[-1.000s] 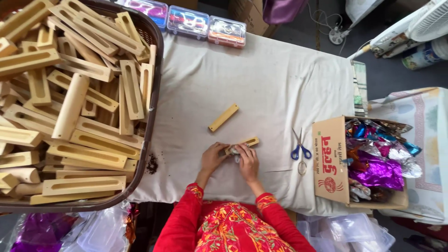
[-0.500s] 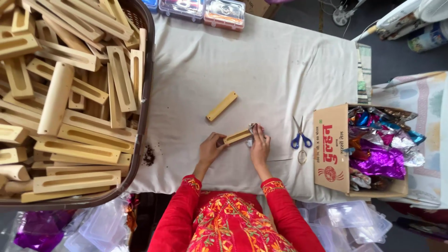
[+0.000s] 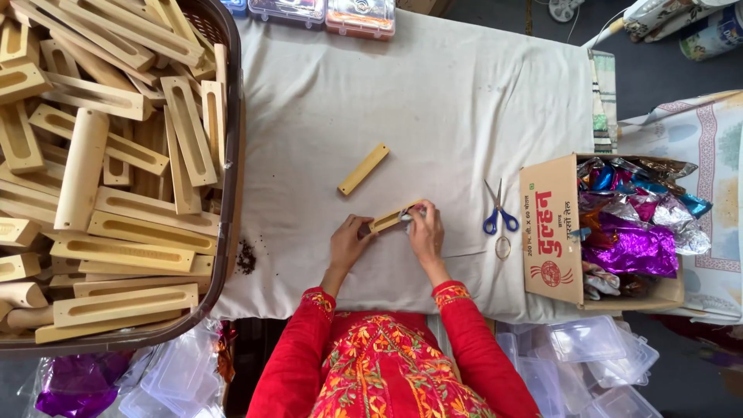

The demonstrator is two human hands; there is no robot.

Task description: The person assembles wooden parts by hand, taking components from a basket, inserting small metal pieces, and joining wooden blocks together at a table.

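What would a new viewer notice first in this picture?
First, the big basket at the left, heaped with slotted wooden blocks. Then both hands at the table's near edge: the left hand and right hand hold one block. At the right, a carton holds shiny foil wrappers.

bright red long sleeves (image 3: 306, 352) with embroidered cuffs (orange and green floral stitching), same patterned embroidery down the front.

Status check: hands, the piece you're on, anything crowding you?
Left hand and right hand both gripping one wooden block over the cloth. Second block lies apart. Scissors to the right, not touching.
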